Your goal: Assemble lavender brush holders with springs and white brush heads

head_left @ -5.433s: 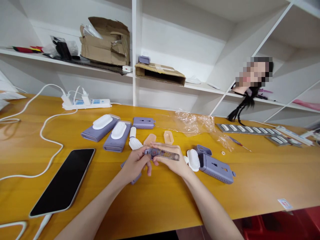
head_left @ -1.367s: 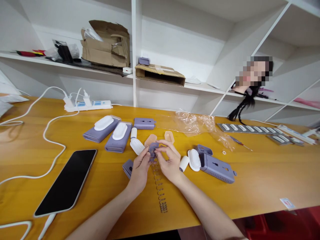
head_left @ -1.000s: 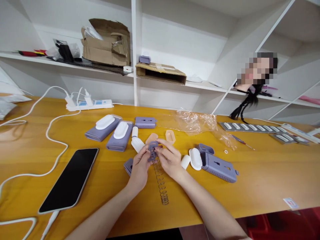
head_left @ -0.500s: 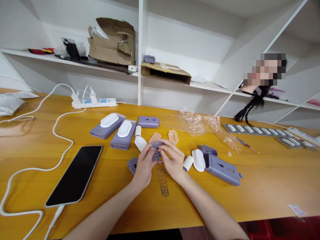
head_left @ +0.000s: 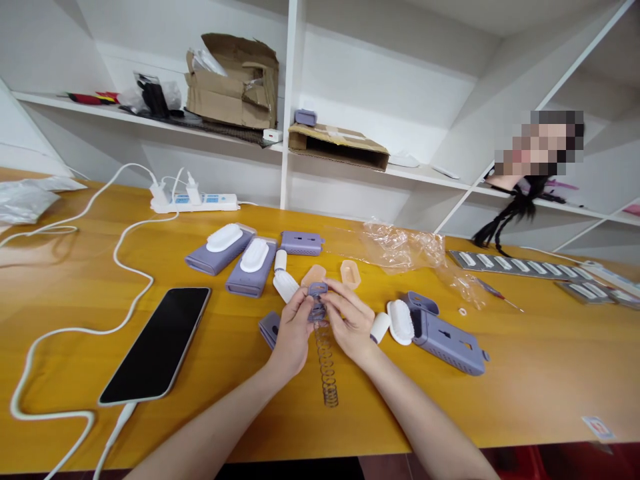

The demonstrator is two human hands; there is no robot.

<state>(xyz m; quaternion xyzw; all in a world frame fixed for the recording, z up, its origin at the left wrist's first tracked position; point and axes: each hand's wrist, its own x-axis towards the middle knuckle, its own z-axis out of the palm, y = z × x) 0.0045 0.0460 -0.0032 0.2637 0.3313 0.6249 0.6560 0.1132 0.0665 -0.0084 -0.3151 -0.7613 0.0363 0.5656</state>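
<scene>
A small purple plastic part (head_left: 317, 289) is pinched between my two hands over the middle of the table. My left hand (head_left: 294, 328) grips its left side with the thumb on top. On its right side, the fingers of my right hand (head_left: 350, 319) are closed at the part and at the upper coils of a metal spring (head_left: 327, 373). The spring hangs from the part toward me, its lower coils spread. My fingertips hide how spring and part meet. Just beyond my hands are two peach-coloured pieces, one of them a small tray (head_left: 351, 274).
Purple cases with white oval brush-like pads (head_left: 254, 257) lie at the back left, and another purple case (head_left: 449, 343) at the right. A phone (head_left: 155, 347) with a white cable lies left. Clear plastic film (head_left: 400, 243), a screwdriver (head_left: 493, 290) and a power strip (head_left: 213, 202) are farther back.
The whole view has shifted slightly to the right. Both hands keep hold of the purple part and spring, and the spring's free end hangs a little lower.
</scene>
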